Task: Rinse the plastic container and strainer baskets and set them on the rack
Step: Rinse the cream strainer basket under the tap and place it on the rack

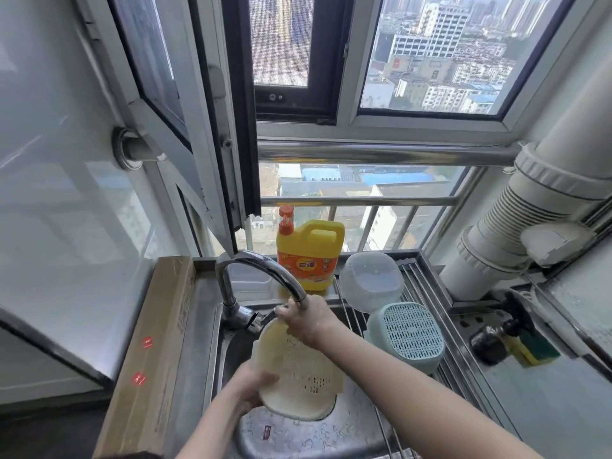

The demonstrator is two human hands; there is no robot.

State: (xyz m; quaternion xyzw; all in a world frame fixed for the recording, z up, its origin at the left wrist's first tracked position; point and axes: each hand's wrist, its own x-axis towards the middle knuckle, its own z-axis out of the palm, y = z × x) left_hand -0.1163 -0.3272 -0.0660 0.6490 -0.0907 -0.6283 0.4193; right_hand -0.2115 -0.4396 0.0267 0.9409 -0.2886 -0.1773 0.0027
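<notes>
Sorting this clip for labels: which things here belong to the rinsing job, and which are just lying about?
Job: cream strainer held in the left hand; right hand at the tap; green strainer and clear container on the rack; sink.
Lying about: detergent bottle, sponge, cardboard box.

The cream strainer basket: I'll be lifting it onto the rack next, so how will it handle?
The cream strainer basket is thin perforated plastic, so probably light and slightly flexible. It sits under the tap, so likely wet and slippery. The left hand grips its rim; that seems wise.

Soft daylight from the window [430,54], wide-angle bending at edges.
</notes>
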